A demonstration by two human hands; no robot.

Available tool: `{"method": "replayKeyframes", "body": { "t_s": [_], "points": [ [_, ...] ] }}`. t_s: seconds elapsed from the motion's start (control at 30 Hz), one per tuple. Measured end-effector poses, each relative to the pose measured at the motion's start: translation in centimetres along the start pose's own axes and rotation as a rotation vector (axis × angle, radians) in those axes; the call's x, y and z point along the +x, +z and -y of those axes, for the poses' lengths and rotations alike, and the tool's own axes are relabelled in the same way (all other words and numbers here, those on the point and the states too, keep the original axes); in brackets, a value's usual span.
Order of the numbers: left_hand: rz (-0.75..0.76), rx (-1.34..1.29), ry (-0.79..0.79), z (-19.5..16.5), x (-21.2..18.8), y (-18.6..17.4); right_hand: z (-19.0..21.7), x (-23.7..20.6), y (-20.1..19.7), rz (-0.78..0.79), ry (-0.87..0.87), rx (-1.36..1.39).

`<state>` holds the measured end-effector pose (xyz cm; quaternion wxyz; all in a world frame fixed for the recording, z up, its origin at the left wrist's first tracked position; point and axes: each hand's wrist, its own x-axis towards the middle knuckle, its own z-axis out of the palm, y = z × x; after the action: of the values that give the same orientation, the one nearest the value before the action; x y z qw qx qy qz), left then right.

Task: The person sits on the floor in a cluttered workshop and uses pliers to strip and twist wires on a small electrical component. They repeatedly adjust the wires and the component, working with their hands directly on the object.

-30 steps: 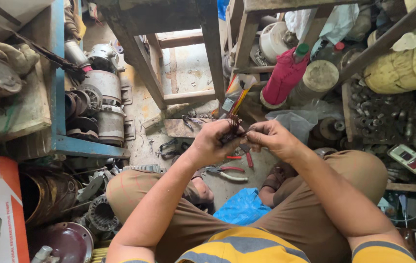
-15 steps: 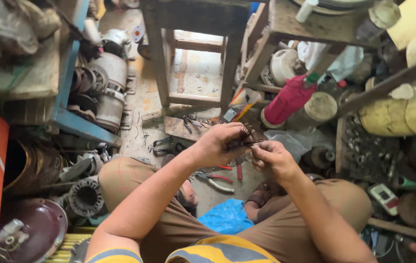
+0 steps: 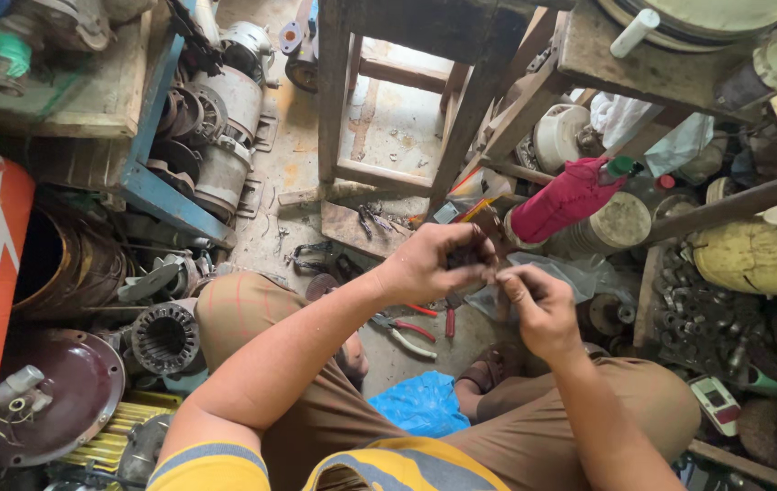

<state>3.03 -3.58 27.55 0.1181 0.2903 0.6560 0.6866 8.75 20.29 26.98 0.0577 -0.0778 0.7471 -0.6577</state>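
Head view: hands sit lower now; left hand [image 3: 432, 265] and right hand [image 3: 538, 305] fingers pinch a small dark part [image 3: 476, 252], pliers [image 3: 404, 334] on the floor below.

Daylight, soft and even; brightest on the bare concrete floor [image 3: 388, 118] at upper centre, seen through the legs of the wooden stool [image 3: 461, 82]. No hard shadows anywhere. Left edge dim: the rusty drum [image 3: 70, 264] and the round maroon cover [image 3: 79, 382] sit in shade. Mild sheen on the blue plastic bag [image 3: 420, 405] and on the grey motor housing [image 3: 225, 109]; no blown glare. Wide-angle lens bends the stool legs and the blue shelf edge [image 3: 170, 200] outward near the frame borders. Left hand [image 3: 438, 264] and right hand [image 3: 538, 305] slightly soft; small part in the fingers not resolvable. Corners a little smeared.
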Motion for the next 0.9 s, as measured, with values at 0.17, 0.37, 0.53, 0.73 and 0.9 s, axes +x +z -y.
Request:
{"method": "replayKeyframes", "body": {
  "t_s": [0.17, 0.37, 0.53, 0.73, 0.9],
  "points": [
    [-0.037, -0.391, -0.108, 1.7, 0.3, 0.8, 2.8, 0.4, 1.1, -0.198, -0.743, -0.887],
    [-0.234, -0.465, -0.234, 3.7, 0.5, 1.1, 1.8, 0.7, 2.6, -0.235, -0.491, -0.727],
    [-0.305, -0.529, -0.194, 2.8, 0.4, 1.0, 2.1, 0.9, 3.4, -0.149, -0.585, -0.693],
    [-0.263, 0.170, 0.055, -0.1, -0.1, 1.3, 4.1, 1.3, 2.3, -0.174, -0.354, -0.343],
    [-0.176, 0.184, 0.016, -1.0, 0.1, 2.5, 2.8, 1.0, 1.6, -0.243, -0.176, -0.145]
  ]
}}
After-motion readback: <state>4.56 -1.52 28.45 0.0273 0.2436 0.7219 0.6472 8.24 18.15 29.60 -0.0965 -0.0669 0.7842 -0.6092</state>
